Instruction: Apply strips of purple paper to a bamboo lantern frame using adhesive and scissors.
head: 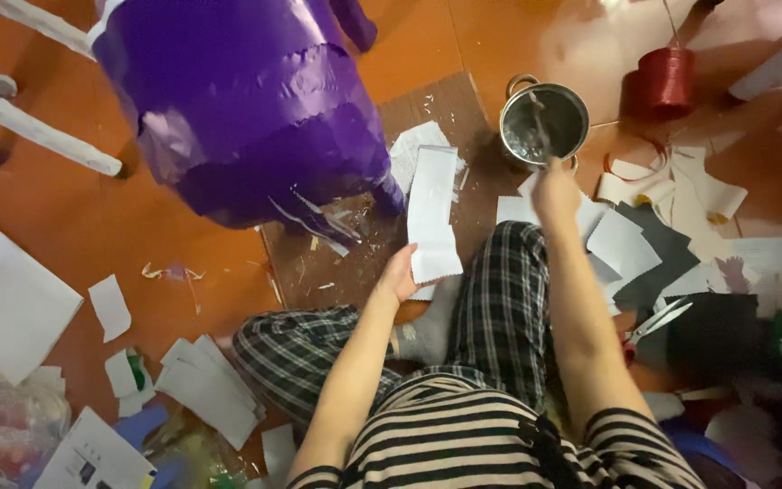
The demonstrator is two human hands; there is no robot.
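Left hand (pixel 397 276) fingers pinch white scallop-edged paper strip (pixel 433 214) at its bottom edge, strip running toward 12 o'clock. Right hand (pixel 556 188) grips brush handle in round steel pot (pixel 544 122), 1 o'clock.

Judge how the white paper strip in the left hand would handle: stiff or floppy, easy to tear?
The white paper strip stands nearly straight from the left hand, so it probably has some stiffness yet would flop if tilted. It looks thin and light, likely easy to tear; torn scraps lie nearby.
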